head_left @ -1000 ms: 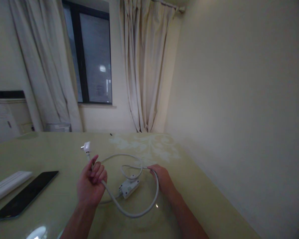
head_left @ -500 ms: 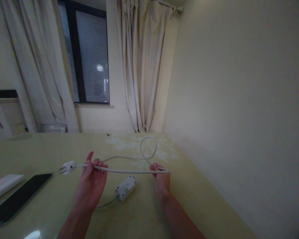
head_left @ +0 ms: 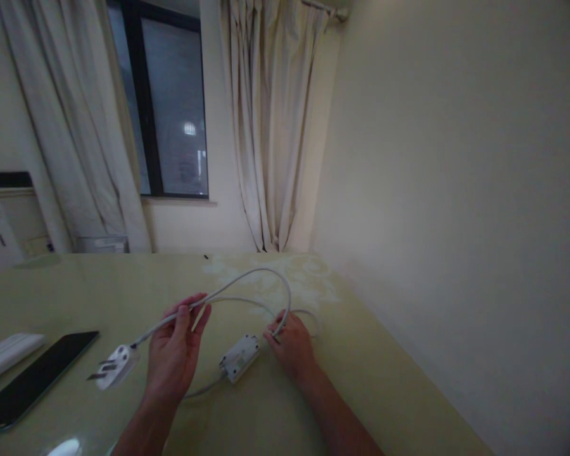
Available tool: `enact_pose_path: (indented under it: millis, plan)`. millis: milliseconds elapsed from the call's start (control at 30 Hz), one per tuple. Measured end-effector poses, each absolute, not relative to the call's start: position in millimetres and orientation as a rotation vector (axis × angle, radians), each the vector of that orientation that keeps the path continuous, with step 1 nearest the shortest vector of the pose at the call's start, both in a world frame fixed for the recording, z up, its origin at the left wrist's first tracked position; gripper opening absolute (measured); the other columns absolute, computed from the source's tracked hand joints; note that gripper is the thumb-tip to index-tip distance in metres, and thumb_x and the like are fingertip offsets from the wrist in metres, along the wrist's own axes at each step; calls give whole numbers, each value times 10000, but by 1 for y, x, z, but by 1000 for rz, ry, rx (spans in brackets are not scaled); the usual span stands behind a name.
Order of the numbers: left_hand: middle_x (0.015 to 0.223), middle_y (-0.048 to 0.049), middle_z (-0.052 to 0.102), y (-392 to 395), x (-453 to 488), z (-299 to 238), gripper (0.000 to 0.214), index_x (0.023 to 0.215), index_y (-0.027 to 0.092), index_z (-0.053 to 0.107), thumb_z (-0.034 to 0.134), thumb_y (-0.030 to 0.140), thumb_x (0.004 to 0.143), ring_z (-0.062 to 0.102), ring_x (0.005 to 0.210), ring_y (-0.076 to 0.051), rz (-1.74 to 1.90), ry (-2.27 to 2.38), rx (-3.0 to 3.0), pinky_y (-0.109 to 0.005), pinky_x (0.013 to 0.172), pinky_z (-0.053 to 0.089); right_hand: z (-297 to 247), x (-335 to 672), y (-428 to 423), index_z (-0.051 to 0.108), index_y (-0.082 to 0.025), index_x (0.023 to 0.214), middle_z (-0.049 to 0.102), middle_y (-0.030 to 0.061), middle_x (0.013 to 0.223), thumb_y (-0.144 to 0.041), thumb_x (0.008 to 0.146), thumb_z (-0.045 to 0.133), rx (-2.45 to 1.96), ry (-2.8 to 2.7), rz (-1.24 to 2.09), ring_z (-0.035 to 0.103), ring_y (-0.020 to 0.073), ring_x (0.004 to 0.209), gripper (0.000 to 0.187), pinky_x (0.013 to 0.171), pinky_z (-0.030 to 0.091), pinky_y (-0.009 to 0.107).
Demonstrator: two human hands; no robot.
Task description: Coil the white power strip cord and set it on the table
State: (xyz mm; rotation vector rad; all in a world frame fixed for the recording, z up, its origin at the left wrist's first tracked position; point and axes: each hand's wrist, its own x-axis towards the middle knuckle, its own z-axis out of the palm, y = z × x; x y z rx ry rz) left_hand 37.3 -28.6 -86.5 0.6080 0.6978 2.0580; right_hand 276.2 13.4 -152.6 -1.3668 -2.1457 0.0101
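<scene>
Curtains (head_left: 275,126) hang beyond the table (head_left: 384,392), where a dark flat slab (head_left: 38,380) and a white bar (head_left: 9,356) lie at left, well apart from the right hand (head_left: 292,345). A small white box (head_left: 240,358) sits between the forearms, below the arching cable (head_left: 261,270). The cabinet (head_left: 4,234) far left hides its inside. The left hand (head_left: 175,345) pinches the cable behind its plug (head_left: 118,367); the right grips its bend.

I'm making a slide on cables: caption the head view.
Left hand and right hand hold a pale cable, its pronged plug at left, over a greenish table.
</scene>
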Motion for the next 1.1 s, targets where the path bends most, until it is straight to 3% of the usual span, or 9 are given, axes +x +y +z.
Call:
enact_pose_path:
  millis: [133, 233, 333, 400, 467, 567, 733, 967, 1100]
  plan:
    - [983, -60, 789, -30, 45, -87, 126, 956, 173, 771, 791, 293, 922, 759, 994, -169, 2005, 688, 524, -317, 933, 647, -162, 278, 21, 789, -263, 1044, 782, 45, 1167, -177, 983, 605, -1279, -2326, 7, 692, 236, 1113, 212, 1042, 499, 368]
    - [878, -38, 743, -34, 46, -86, 206, 1134, 161, 761, 754, 226, 938, 755, 888, -165, 1904, 643, 494, -308, 877, 663, -164, 282, 27, 763, -257, 1119, 766, 70, 1214, -142, 998, 541, -1356, -2277, -16, 652, 247, 1206, 277, 1118, 438, 403]
    - [736, 21, 597, -40, 47, -84, 352, 1263, 117, 723, 751, 182, 918, 644, 666, -106, 1742, 522, 553, -227, 673, 644, -156, 287, 26, 756, -230, 1127, 739, 116, 1224, -156, 990, 561, -1500, -2137, -81, 614, 288, 1229, 250, 1143, 387, 438]
    - [675, 64, 466, -43, 47, -82, 408, 1291, 114, 709, 775, 201, 898, 470, 527, -61, 1650, 489, 582, -135, 438, 478, -148, 291, 23, 759, -229, 1106, 733, 113, 1185, -169, 971, 601, -1597, -2031, -109, 614, 290, 1178, 215, 1091, 407, 417]
    - [659, 87, 381, -45, 46, -80, 449, 1294, 131, 710, 809, 264, 876, 308, 473, -42, 1605, 545, 619, -115, 338, 264, -140, 296, 20, 763, -231, 1088, 728, 109, 1170, -196, 962, 627, -1686, -1918, -105, 613, 286, 1146, 188, 1024, 425, 393]
    - [654, 95, 344, -45, 44, -79, 514, 1276, 146, 725, 835, 417, 853, 201, 480, -38, 1593, 704, 745, -136, 366, 172, -134, 306, 20, 769, -222, 1038, 737, 101, 1109, -273, 967, 629, -1783, -1699, -60, 630, 278, 1092, 165, 924, 424, 357]
    - [657, 82, 353, -47, 51, -84, 579, 1181, 143, 747, 847, 571, 804, 251, 510, -40, 1570, 928, 981, -174, 442, 171, -126, 315, 23, 735, -198, 862, 723, 42, 852, -411, 928, 660, -1755, -1374, 198, 623, 198, 768, 236, 692, 362, 286]
    - [641, 103, 382, -57, 95, -96, 612, 1249, 237, 645, 781, 664, 831, 196, 489, -47, 1362, 785, 877, -182, 443, 149, -112, 303, 12, 404, -229, 560, 320, -81, 561, -535, 813, 728, -1449, -1218, 433, 321, 118, 571, 512, 569, 240, 273]
    - [644, 92, 397, -60, 109, -98, 596, 1071, 173, 720, 900, 615, 713, 250, 502, -44, 1343, 805, 850, -179, 436, 182, -108, 283, -4, 523, -210, 634, 389, -70, 598, -489, 825, 715, -1226, -1232, 640, 364, 118, 581, 389, 553, 294, 258]
